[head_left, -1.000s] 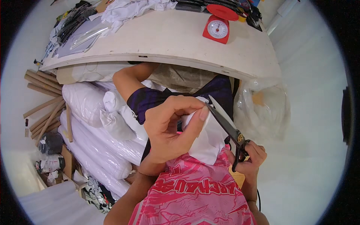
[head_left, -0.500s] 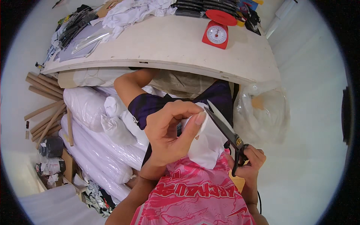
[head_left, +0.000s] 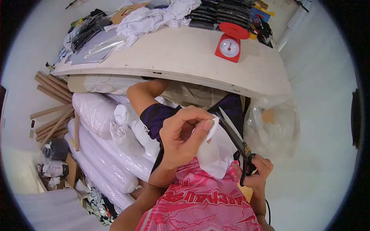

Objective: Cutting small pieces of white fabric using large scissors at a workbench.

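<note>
Head view: my left fingers [head_left: 201,133] pinch the white cloth [head_left: 217,154]; my right fingers [head_left: 263,163] grip the scissors [head_left: 245,148], open; holding the cloth taut should favour clean snips.

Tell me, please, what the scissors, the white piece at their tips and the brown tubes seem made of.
Scissors: probably steel blades, one showing a bright metallic face; the black handles could be painted metal or plastic. White piece: likely thin matte fabric, since it hangs in soft folds. Brown tubes: apparently cardboard, judging by their dull, plain brown surface.
</note>
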`<action>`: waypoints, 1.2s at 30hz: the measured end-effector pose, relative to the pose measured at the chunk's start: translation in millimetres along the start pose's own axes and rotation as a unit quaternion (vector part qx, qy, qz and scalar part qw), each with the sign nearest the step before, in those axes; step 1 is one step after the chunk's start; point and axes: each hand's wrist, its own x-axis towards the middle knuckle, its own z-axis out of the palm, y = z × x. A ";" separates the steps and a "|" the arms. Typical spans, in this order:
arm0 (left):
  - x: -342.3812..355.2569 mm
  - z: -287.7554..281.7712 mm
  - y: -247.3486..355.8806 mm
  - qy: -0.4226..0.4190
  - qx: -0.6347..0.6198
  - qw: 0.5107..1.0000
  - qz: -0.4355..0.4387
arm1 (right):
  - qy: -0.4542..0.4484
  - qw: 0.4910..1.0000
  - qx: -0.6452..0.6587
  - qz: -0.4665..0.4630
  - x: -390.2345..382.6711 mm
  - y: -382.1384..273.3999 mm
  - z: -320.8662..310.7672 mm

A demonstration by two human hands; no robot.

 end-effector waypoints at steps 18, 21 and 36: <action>3.0 -1.3 -2.1 -0.012 0.010 1.000 -0.009 | -0.008 0.999 0.044 -0.013 2.6 0.0 -0.4; 2.3 0.0 -1.3 -0.005 0.007 1.000 -0.001 | -0.007 0.999 0.029 -0.022 5.0 -0.5 -2.1; -1.2 -2.9 0.0 -0.010 0.036 0.999 0.002 | 0.003 1.000 0.004 0.012 5.5 0.3 -4.4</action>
